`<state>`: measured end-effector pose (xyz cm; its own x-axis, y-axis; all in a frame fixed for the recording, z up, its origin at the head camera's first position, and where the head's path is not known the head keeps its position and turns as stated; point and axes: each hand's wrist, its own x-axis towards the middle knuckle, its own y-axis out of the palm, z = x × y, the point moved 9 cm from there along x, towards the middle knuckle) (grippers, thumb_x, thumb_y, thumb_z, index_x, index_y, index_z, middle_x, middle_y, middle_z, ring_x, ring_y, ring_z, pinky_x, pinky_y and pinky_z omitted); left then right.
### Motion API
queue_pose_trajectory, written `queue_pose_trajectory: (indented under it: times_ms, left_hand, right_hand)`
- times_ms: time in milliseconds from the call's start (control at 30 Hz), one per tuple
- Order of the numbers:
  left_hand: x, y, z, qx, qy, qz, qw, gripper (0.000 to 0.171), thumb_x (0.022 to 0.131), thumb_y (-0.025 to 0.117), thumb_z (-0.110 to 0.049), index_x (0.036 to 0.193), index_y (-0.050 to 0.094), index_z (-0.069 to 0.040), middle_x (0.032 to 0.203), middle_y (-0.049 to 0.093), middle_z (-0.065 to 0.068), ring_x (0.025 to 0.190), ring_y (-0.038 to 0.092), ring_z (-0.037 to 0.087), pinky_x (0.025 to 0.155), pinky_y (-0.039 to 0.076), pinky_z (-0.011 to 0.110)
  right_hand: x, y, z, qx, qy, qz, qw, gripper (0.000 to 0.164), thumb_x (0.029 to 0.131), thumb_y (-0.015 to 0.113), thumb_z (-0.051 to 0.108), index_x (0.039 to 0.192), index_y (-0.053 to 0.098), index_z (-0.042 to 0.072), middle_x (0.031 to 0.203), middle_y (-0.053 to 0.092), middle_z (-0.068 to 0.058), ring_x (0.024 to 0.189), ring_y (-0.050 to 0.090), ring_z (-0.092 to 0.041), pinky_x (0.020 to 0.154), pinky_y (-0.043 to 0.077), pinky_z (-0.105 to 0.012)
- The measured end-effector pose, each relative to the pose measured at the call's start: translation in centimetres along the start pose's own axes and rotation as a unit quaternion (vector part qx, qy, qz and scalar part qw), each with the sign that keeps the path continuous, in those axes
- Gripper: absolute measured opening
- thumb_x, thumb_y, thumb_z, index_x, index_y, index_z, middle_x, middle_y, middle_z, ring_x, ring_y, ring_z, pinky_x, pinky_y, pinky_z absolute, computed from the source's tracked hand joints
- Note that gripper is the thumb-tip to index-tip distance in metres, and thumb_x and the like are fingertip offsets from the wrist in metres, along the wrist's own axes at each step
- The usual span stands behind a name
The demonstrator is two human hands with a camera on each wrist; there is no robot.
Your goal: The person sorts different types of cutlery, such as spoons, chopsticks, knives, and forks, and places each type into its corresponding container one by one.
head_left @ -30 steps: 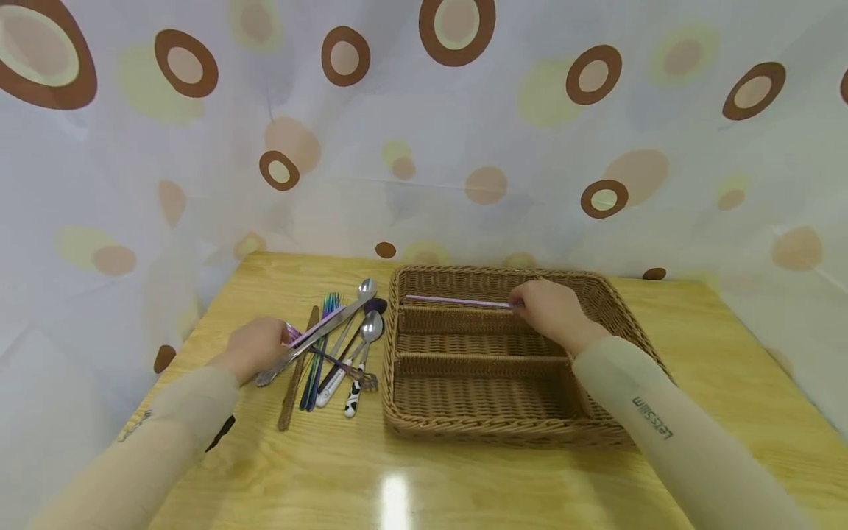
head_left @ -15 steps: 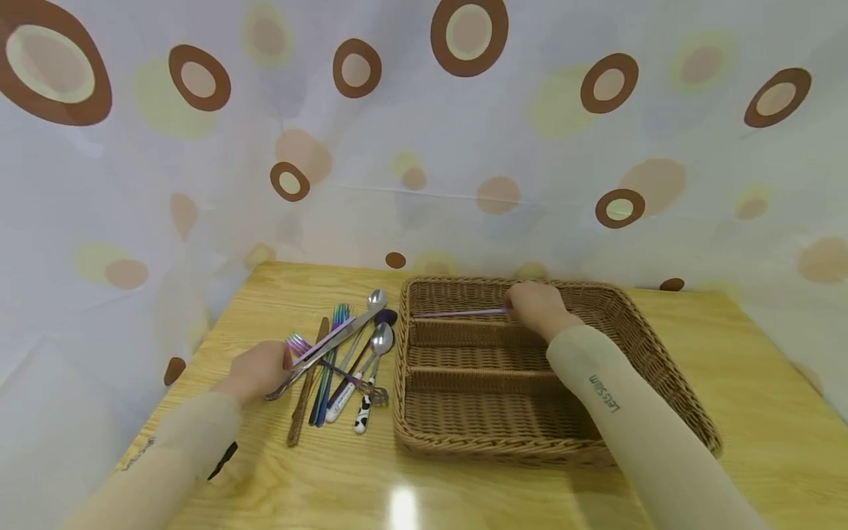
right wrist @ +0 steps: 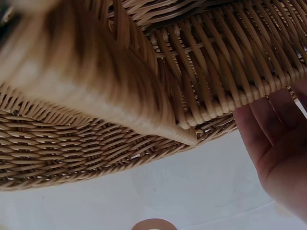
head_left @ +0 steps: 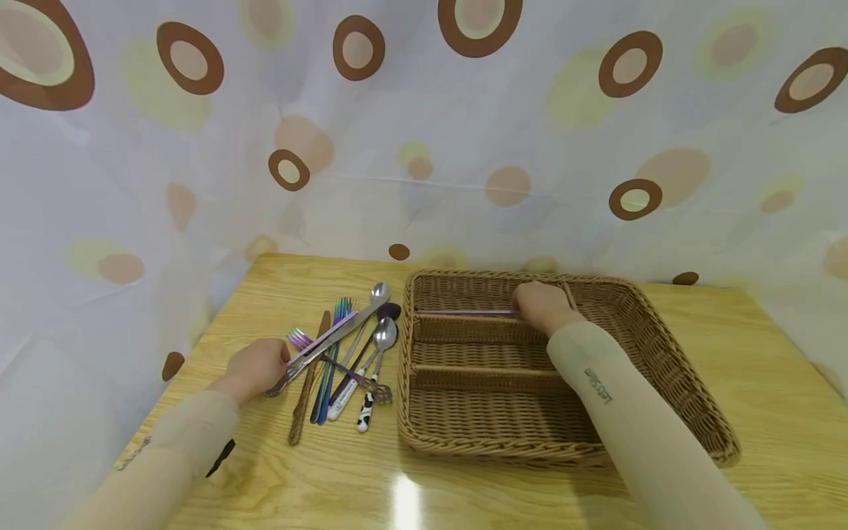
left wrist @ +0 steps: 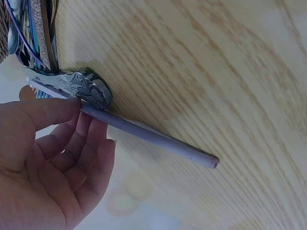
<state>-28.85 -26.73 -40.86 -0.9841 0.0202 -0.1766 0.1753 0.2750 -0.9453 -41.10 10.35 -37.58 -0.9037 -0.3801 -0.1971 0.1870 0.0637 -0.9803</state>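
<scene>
My left hand [head_left: 255, 368] pinches a purple chopstick [left wrist: 158, 139] between thumb and fingertips at the left of the cutlery pile. Touching or close beside that chopstick is the ornate handle of a silver knife [left wrist: 86, 86]. My right hand [head_left: 545, 305] is in the rear compartment of the wicker basket [head_left: 503, 444], holding one end of a second purple chopstick [head_left: 464, 311], which points left along the rear divider. In the right wrist view, the right hand's fingers [right wrist: 254, 127] go behind a woven divider, and the chopstick is hidden.
Spoons [head_left: 384, 335], forks [head_left: 301, 338] and a bronze-coloured knife [head_left: 308, 383] lie crossed on the wooden table [head_left: 318, 486], left of the basket. Woven dividers [head_left: 483, 370] split the basket into compartments. A patterned cloth [head_left: 371, 206] hangs behind the table.
My right hand has lowered the chopstick into the rear compartment, closer along the divider. My left hand stays almost in place at the pile. The head view has shifted slightly.
</scene>
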Motion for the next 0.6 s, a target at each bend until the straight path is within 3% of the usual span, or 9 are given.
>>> queue_pose_trajectory:
  times_ms: [167,367,600]
  left_hand:
    - [-0.17,0.13,0.04,-0.002,0.013,0.000,0.9999,0.015,0.086,0.055,-0.007,0.086,0.065,0.003,0.077,0.064,0.010,0.064,0.055,0.018,0.057,0.046,0.033]
    - [-0.34,0.37,-0.10,-0.002,0.023,0.008,0.9997,0.016,0.089,0.055,-0.005,0.089,0.064,0.008,0.076,0.064,0.012,0.063,0.054,0.018,0.057,0.046,0.032]
    - [-0.51,-0.21,-0.13,-0.001,0.025,-0.002,0.9997,0.015,0.088,0.052,-0.002,0.094,0.060,0.009,0.084,0.064,0.016,0.069,0.055,0.021,0.063,0.049,0.037]
  right_hand:
    - [0.03,0.02,0.36,0.015,0.001,0.008,1.000,0.019,0.093,0.054,0.006,0.081,0.069,0.007,0.073,0.063,-0.008,0.058,0.047,-0.014,0.055,0.037,-0.030]
    - [-0.25,0.08,0.22,0.016,0.013,0.016,1.000,0.022,0.094,0.051,0.004,0.079,0.066,0.007,0.069,0.058,-0.006,0.056,0.038,-0.013,0.053,0.032,-0.029]
    - [-0.45,0.08,-0.16,0.001,0.028,0.024,0.999,0.026,0.094,0.051,0.005,0.070,0.058,0.010,0.060,0.050,-0.002,0.053,0.038,-0.013,0.049,0.033,-0.028]
